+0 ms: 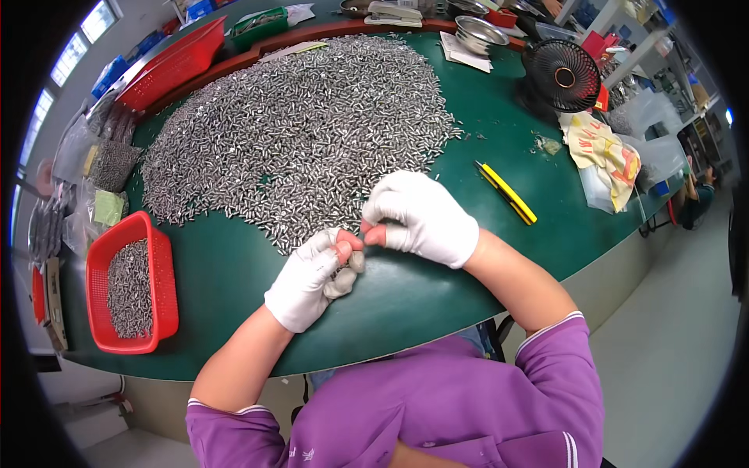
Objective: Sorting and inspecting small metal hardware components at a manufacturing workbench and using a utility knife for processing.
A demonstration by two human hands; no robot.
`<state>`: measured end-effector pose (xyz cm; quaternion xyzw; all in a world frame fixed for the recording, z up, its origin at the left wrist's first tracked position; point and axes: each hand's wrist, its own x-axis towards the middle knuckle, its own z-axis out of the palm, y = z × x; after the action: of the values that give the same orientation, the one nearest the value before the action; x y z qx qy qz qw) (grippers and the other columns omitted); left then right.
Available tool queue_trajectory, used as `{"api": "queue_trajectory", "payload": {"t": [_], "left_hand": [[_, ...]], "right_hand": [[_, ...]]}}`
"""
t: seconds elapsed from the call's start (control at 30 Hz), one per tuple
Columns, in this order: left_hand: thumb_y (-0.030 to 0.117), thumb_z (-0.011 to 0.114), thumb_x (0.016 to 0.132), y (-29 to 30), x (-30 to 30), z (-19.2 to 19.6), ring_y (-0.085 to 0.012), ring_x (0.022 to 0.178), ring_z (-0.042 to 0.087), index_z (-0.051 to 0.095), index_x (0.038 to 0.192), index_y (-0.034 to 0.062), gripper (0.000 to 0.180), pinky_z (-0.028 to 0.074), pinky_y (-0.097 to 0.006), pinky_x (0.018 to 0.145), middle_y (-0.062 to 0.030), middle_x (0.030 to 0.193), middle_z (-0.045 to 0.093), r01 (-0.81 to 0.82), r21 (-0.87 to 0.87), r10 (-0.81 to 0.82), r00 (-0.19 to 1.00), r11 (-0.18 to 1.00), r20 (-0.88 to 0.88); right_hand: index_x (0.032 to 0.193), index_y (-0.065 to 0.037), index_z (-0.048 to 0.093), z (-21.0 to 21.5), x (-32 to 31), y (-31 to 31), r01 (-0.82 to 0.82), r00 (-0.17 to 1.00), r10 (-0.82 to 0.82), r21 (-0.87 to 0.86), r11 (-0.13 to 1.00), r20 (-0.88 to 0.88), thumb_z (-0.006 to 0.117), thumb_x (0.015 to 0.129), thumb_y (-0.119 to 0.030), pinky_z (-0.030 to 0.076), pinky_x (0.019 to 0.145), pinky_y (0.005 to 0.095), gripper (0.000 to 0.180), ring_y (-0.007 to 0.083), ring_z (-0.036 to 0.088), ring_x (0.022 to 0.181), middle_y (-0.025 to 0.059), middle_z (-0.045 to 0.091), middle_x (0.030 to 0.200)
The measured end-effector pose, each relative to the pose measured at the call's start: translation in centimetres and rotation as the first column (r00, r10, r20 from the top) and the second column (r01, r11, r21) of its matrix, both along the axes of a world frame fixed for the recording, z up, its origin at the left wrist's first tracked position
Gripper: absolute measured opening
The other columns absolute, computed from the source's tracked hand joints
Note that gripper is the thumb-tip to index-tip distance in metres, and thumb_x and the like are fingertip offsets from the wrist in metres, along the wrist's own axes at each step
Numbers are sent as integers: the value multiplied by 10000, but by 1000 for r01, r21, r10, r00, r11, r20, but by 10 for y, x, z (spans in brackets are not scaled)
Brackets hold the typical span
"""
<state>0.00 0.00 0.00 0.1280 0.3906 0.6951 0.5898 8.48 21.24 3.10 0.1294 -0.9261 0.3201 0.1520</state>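
Note:
A wide heap of small silver metal pins point(304, 117) covers the far middle of the green table point(421, 304). At its near edge my two hands meet, both in white gloves with bare fingertips. My left hand point(312, 277) is closed, palm turned up, its thumb and forefinger pinched; small metal pins seem to show between its curled, greyed glove fingers. My right hand point(421, 218) is bent over from the right, thumb and forefinger pinched together close to the left fingertips. Whatever it holds is too small or hidden to make out.
A red perforated basket point(168, 304) with more pins stands at the left. To the right lie a yellow utility knife point(505, 193), a black fan point(562, 76) and a printed yellow cloth point(601, 156). Metal bowls point(480, 33) and a large red basket point(175, 66) are at the back.

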Motion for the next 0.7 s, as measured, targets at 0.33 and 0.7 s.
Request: {"api": "queue_trajectory", "payload": {"t": [0.33,0.7], "left_hand": [[266,637,941,-3,-2,4,-47,600,409,570,1035,93,208,293,-178,503,-14,845,575,20,-37,-23,998,999,-64],[331,517,983,-2,-1,6,-86,603,408,561,1086,61,293,294,-203,507,-38,896,553,-29,-28,27,996,999,-82]], "right_hand": [[883,-133,694,-2,-3,-10,-124,989,116,-89,988,-94,730,784,-338,497,733,374,230,273,615,829,49,641,880],[838,-133,695,-14,-11,9,254,967,-244,276,927,-69,695,777,-207,493,722,387,96,264,600,820,45,614,820]]}}
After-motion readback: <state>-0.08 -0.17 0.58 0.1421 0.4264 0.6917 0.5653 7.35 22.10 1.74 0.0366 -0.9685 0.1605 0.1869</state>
